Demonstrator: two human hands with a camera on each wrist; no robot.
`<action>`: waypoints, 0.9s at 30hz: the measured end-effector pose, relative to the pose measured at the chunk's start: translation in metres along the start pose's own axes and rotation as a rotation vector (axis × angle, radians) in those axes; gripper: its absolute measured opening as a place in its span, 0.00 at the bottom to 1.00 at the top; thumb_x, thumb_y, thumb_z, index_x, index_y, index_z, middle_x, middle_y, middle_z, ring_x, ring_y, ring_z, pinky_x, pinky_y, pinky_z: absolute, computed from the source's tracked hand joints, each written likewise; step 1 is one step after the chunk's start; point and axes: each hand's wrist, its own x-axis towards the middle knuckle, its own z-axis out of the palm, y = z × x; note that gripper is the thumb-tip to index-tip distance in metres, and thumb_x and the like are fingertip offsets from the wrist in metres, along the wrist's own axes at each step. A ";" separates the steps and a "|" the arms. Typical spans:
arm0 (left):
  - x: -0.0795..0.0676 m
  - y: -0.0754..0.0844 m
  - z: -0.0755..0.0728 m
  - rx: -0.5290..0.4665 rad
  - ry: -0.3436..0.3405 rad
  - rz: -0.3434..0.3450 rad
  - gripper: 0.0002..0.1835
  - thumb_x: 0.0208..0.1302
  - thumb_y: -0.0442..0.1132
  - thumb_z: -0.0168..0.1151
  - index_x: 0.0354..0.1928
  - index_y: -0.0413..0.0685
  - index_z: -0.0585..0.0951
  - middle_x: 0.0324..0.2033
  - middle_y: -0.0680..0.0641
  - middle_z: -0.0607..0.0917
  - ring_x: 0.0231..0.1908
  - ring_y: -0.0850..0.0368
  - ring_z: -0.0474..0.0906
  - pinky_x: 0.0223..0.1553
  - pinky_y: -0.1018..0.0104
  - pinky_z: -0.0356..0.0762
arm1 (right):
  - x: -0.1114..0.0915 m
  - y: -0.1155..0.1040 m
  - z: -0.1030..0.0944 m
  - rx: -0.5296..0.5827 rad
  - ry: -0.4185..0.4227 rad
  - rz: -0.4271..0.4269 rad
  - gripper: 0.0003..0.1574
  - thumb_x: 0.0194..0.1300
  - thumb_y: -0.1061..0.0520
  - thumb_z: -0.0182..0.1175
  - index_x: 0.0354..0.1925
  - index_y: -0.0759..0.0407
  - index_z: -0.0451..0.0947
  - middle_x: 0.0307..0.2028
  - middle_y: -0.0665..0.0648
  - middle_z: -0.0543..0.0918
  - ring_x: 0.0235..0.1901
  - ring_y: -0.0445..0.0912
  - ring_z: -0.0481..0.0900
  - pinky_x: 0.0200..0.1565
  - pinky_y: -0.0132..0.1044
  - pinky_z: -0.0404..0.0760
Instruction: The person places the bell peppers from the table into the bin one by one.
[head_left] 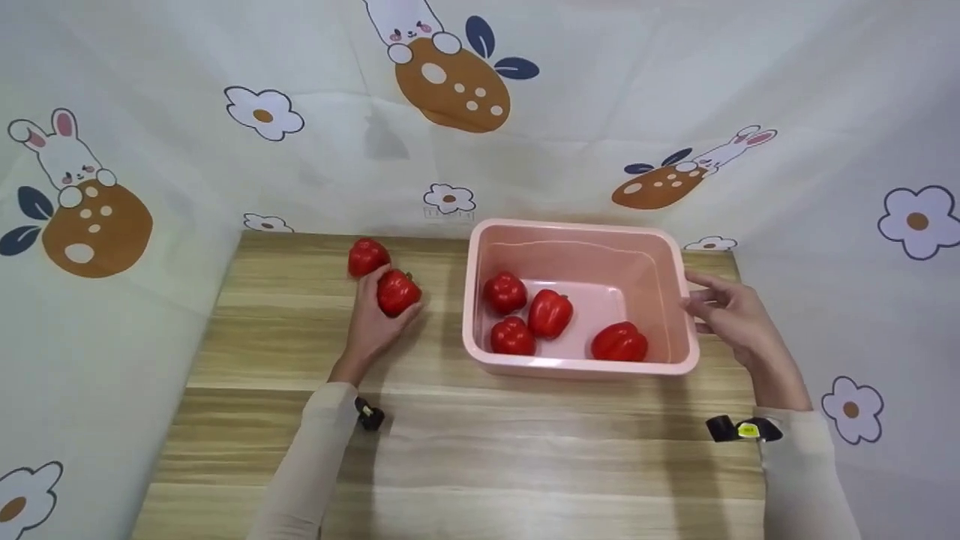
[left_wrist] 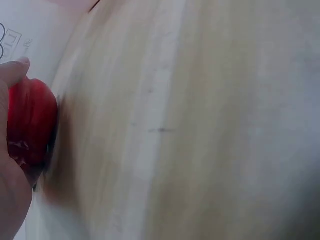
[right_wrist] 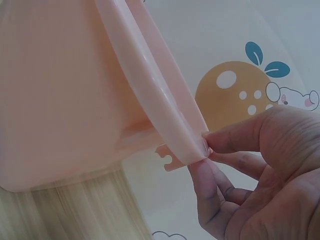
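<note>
In the head view my left hand (head_left: 373, 319) grips a red bell pepper (head_left: 397, 293) between thumb and fingers, left of the pink bin. Just behind it, another red bell pepper (head_left: 367, 258) stands on the table. The left wrist view shows part of the left hand (left_wrist: 12, 185) around the red pepper (left_wrist: 32, 120) at the frame's edge. My right hand (head_left: 731, 313) pinches the right rim of the pink plastic bin (head_left: 577, 365); the right wrist view shows thumb and fingers on that rim (right_wrist: 150, 95). Several red peppers lie inside the bin, one pepper (head_left: 619, 342) apart at the right.
The wood-grain table (head_left: 525, 457) extends in front of the bin. A pale cloth (head_left: 315, 172) printed with rabbits and flowers hangs behind and at both sides. Dark wrist-camera straps (head_left: 744, 429) sit on both sleeves.
</note>
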 end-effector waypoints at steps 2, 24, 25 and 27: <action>0.004 0.001 -0.001 0.008 -0.025 -0.015 0.51 0.57 0.51 0.81 0.79 0.55 0.62 0.74 0.45 0.67 0.74 0.42 0.67 0.72 0.34 0.72 | 0.000 -0.001 0.000 -0.003 -0.002 0.001 0.37 0.77 0.60 0.59 0.79 0.61 0.63 0.56 0.70 0.80 0.40 0.35 0.87 0.43 0.38 0.92; -0.004 0.009 -0.003 -0.157 0.056 -0.031 0.43 0.56 0.39 0.79 0.74 0.49 0.70 0.68 0.41 0.77 0.67 0.41 0.75 0.66 0.38 0.79 | -0.002 0.000 -0.001 -0.011 0.012 0.003 0.38 0.77 0.58 0.60 0.79 0.62 0.64 0.56 0.70 0.78 0.40 0.35 0.85 0.43 0.36 0.91; -0.006 0.009 -0.004 -0.162 0.055 -0.022 0.43 0.56 0.38 0.79 0.74 0.49 0.71 0.68 0.41 0.77 0.67 0.42 0.75 0.66 0.38 0.79 | -0.002 0.001 0.000 -0.008 0.009 0.004 0.38 0.77 0.58 0.60 0.79 0.61 0.63 0.57 0.70 0.78 0.40 0.35 0.85 0.43 0.36 0.91; -0.009 0.009 -0.007 -0.165 0.056 -0.005 0.42 0.56 0.37 0.79 0.73 0.50 0.72 0.67 0.42 0.78 0.67 0.42 0.75 0.67 0.38 0.79 | -0.001 0.002 0.001 -0.007 0.006 0.004 0.38 0.77 0.58 0.60 0.80 0.60 0.63 0.57 0.71 0.78 0.40 0.35 0.85 0.43 0.36 0.91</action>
